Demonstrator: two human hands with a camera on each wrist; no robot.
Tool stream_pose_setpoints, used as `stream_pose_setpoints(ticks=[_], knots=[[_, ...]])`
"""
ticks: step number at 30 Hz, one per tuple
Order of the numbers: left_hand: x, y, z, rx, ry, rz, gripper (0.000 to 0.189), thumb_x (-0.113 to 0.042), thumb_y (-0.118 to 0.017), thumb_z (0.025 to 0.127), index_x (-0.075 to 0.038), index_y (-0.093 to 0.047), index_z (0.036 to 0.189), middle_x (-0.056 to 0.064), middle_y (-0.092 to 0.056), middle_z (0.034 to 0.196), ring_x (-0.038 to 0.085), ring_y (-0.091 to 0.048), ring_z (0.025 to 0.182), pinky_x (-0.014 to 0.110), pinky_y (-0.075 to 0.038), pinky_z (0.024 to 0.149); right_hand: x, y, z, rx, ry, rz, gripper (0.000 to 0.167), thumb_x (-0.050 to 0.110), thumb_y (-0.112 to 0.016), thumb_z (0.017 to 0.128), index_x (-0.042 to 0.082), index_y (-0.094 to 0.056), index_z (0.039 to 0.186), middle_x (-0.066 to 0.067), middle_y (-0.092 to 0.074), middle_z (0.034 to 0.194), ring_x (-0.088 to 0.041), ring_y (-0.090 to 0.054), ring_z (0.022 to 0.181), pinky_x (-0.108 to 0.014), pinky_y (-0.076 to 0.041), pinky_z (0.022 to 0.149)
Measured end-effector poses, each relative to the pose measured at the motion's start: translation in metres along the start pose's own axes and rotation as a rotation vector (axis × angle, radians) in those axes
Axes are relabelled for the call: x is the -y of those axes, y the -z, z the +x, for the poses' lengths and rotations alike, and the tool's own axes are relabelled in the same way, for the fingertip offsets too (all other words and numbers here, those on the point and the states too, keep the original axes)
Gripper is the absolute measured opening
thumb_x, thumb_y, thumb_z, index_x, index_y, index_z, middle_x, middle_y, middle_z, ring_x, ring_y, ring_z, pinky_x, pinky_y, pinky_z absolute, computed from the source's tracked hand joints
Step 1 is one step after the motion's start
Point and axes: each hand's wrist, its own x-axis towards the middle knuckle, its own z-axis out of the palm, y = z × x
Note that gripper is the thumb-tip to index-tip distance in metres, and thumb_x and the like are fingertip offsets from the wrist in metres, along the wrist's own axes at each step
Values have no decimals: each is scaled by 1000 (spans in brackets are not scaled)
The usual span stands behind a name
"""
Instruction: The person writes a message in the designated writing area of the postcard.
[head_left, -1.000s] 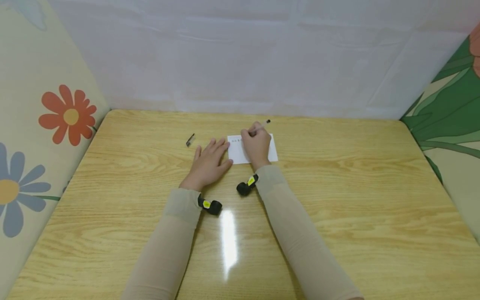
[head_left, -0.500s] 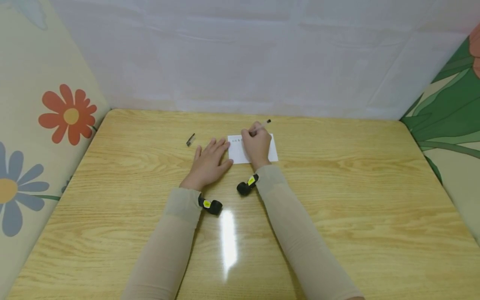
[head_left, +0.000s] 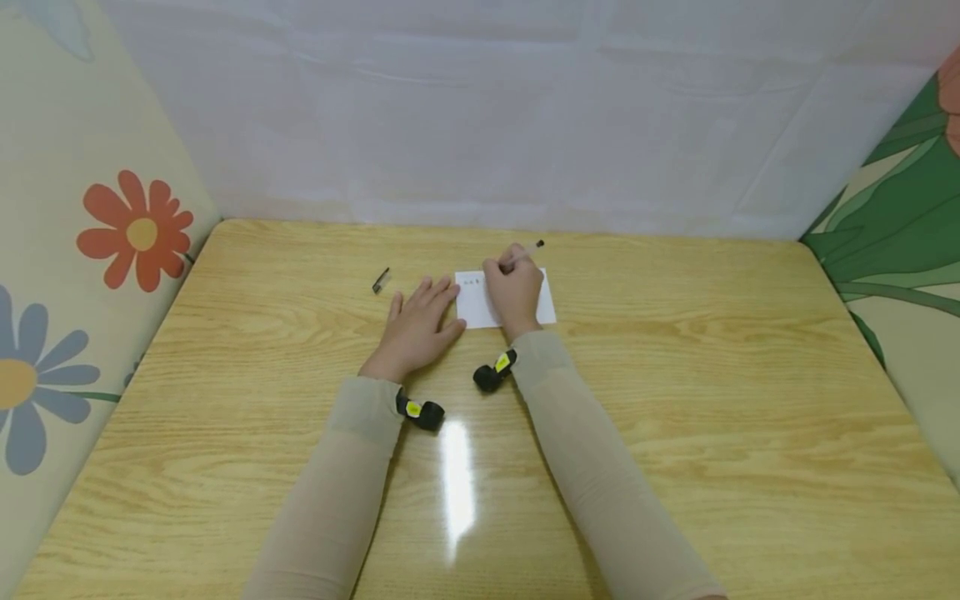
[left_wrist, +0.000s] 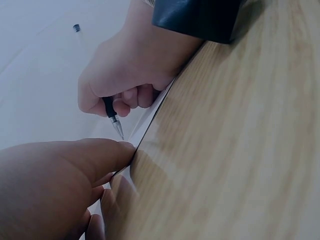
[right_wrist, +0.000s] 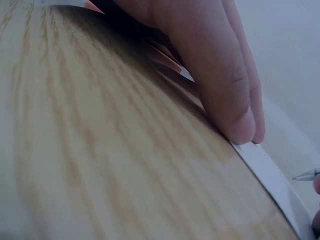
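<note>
The right hand (head_left: 516, 292) pinches a pen (head_left: 528, 252) between its fingers. The pen is see-through with a black top end, and it leans, with its silver tip pointing down. I cannot tell if the tip touches the white paper (head_left: 477, 310). The paper lies flat on the wooden tabletop (head_left: 690, 375), near the far edge, partly under the right hand. Small dark marks sit near its top left corner.

The left hand (head_left: 414, 327) lies flat with its fingers straight and a bit spread. Its thumb and pointing finger touch the paper's left edge. It holds nothing. A pen cap (head_left: 381, 281) lies just past that hand.

Behind the tabletop is a white wall (head_left: 450, 117). A red flower (head_left: 142, 234) decorates the left side.
</note>
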Motion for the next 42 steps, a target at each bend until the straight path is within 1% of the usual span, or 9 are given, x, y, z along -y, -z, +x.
stream_pose_setpoints(ticks=[4,8,11,15,18,24,34,42], knots=[[0,-2,0,6,2,-2,64,-37,-50,106,-12,-28,161,7,-15,169,30,-3,156,59,10,121,-2,1,0,-47,-7,71,18,9,-62,87,10,-52,72,-3,-56,70,-15,-53,65,-25,-44,59],[0,-3,-1,8,0,-8,65,-38,-49,106,-12,-28,161,7,-15,169,30,-3,156,59,11,121,-8,4,1,-90,-8,145,10,8,-63,88,7,-57,80,-4,-58,76,-14,-56,67,-24,-48,60],[-1,-3,-1,6,-2,-13,64,-38,-50,106,-12,-29,161,7,-16,169,30,-3,156,59,11,121,-11,8,3,-97,-16,205,10,5,-65,89,6,-57,82,-3,-60,72,-12,-57,63,-23,-48,55],[-2,-2,-2,-1,-2,-23,64,-37,-51,106,-11,-30,160,8,-17,169,30,-4,156,59,11,121,-13,15,6,-53,-29,247,18,4,-66,90,7,-55,75,-3,-60,63,-12,-57,54,-23,-47,50],[-3,-1,-2,-2,-2,-27,64,-37,-51,105,-11,-31,160,9,-18,169,31,-4,156,59,10,121,-12,17,6,-6,-36,233,22,3,-67,89,8,-54,72,-2,-59,60,-10,-57,51,-22,-47,50],[-3,-1,-3,2,3,-19,64,-38,-51,106,-11,-30,160,8,-17,169,30,-4,156,59,10,121,-11,15,7,57,-44,184,22,2,-66,89,8,-55,71,-2,-58,67,-10,-57,53,-22,-49,52],[-3,0,-3,-2,1,-19,64,-38,-51,106,-11,-30,160,8,-17,169,30,-4,156,59,10,121,-11,14,7,74,-28,130,21,5,-66,88,7,-56,70,-2,-57,65,-11,-57,54,-22,-47,55],[-1,0,-2,-6,-2,-19,64,-37,-51,106,-11,-29,160,8,-17,169,31,-3,156,59,11,121,-7,14,7,97,-48,96,22,7,-66,90,9,-55,72,-1,-57,64,-11,-58,56,-22,-48,56]])
